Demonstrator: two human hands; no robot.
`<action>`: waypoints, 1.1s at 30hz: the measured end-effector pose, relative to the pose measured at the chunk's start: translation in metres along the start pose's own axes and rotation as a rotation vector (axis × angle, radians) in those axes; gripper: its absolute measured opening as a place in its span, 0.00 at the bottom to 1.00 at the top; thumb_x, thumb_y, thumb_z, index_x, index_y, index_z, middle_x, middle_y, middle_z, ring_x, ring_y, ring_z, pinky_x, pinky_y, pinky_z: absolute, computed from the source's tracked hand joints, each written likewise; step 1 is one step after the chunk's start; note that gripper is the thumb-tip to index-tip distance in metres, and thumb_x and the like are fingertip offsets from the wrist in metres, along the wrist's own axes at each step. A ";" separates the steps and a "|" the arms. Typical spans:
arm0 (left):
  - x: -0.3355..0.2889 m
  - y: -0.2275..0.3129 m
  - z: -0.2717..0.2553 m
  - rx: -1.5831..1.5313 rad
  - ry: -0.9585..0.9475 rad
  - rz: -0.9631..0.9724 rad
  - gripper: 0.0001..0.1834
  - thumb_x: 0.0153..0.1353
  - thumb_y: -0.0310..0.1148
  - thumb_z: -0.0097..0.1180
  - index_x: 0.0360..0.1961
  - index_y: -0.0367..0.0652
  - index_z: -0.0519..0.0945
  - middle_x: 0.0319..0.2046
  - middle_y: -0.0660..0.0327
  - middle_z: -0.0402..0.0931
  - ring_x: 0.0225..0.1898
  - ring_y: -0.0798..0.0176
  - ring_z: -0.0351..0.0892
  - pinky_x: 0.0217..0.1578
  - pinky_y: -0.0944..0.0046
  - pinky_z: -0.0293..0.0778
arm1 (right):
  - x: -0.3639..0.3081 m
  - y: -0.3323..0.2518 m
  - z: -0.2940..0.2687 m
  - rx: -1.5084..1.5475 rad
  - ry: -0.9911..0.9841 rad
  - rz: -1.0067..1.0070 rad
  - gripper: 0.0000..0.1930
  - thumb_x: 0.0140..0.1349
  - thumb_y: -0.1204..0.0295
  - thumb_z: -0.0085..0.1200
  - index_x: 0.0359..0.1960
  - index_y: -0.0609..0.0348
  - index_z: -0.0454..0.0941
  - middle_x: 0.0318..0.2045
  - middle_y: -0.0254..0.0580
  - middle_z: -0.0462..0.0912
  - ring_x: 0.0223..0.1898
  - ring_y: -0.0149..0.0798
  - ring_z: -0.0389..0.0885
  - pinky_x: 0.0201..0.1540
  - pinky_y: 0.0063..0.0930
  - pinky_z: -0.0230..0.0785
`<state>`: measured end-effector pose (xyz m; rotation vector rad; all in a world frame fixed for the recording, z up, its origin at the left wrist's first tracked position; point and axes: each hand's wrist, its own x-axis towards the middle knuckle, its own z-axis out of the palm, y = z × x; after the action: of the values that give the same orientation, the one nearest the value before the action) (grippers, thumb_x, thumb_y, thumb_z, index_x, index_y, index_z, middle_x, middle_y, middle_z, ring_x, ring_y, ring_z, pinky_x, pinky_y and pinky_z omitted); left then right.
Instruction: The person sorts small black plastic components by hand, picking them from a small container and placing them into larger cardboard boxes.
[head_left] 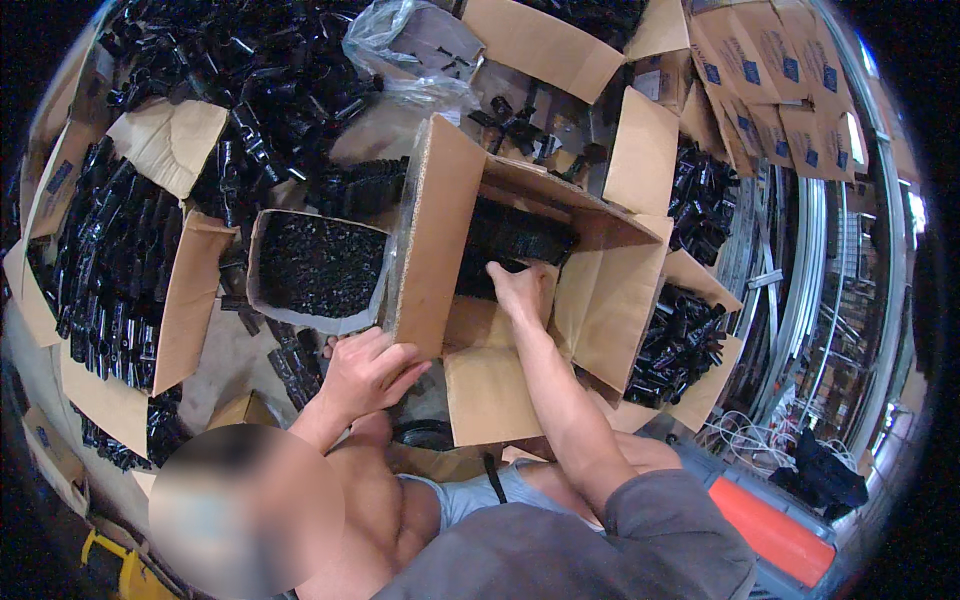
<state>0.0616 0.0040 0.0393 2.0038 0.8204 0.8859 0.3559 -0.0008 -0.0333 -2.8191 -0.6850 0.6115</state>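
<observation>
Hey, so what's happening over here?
A person's right hand is inside an open cardboard box, at the black parts packed in it. The left hand is at the lower edge of the box's left flap. Small black pieces fill a container to the left; long black pieces fill another carton farther left.

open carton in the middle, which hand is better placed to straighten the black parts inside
Probably the right hand: it reaches inside the open carton, right at the black parts. The left hand is outside, by the left flap.
</observation>
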 end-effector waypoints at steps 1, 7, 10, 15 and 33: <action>0.000 0.000 0.003 0.006 -0.010 0.007 0.12 0.52 0.33 0.74 0.32 0.47 0.81 0.24 0.61 0.77 0.25 0.57 0.77 0.26 0.58 0.74 | 0.004 0.007 0.005 -0.103 0.155 -0.021 0.48 0.48 0.52 0.70 0.63 0.79 0.65 0.59 0.72 0.77 0.62 0.62 0.76 0.65 0.44 0.69; 0.003 -0.002 0.000 -0.002 -0.002 0.042 0.11 0.53 0.33 0.73 0.33 0.47 0.81 0.25 0.61 0.76 0.25 0.57 0.77 0.25 0.58 0.73 | 0.009 0.016 -0.021 -0.104 -0.067 0.079 0.56 0.47 0.48 0.71 0.68 0.80 0.60 0.66 0.73 0.68 0.70 0.60 0.66 0.72 0.42 0.60; 0.000 -0.001 0.000 0.001 -0.018 0.039 0.10 0.53 0.33 0.73 0.33 0.47 0.81 0.25 0.61 0.76 0.25 0.57 0.76 0.25 0.58 0.73 | 0.017 0.013 -0.013 -0.235 -0.174 0.023 0.57 0.51 0.40 0.66 0.71 0.72 0.58 0.68 0.72 0.67 0.71 0.62 0.65 0.72 0.48 0.60; 0.001 -0.001 0.000 0.015 -0.029 0.045 0.11 0.53 0.33 0.73 0.34 0.47 0.81 0.24 0.61 0.76 0.25 0.57 0.76 0.25 0.58 0.73 | -0.005 -0.008 -0.008 -0.139 -0.108 0.011 0.54 0.49 0.47 0.72 0.68 0.77 0.61 0.67 0.73 0.66 0.70 0.61 0.67 0.72 0.44 0.61; 0.002 -0.001 -0.003 0.008 -0.003 0.043 0.10 0.54 0.32 0.71 0.36 0.48 0.82 0.27 0.61 0.78 0.25 0.56 0.77 0.26 0.57 0.74 | -0.003 0.044 -0.017 -0.190 -0.010 -0.186 0.55 0.48 0.50 0.73 0.69 0.72 0.57 0.66 0.73 0.63 0.69 0.66 0.61 0.73 0.52 0.55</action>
<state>0.0601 0.0070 0.0402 2.0354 0.7832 0.9050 0.3786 -0.0425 -0.0284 -2.8762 -1.0450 0.5553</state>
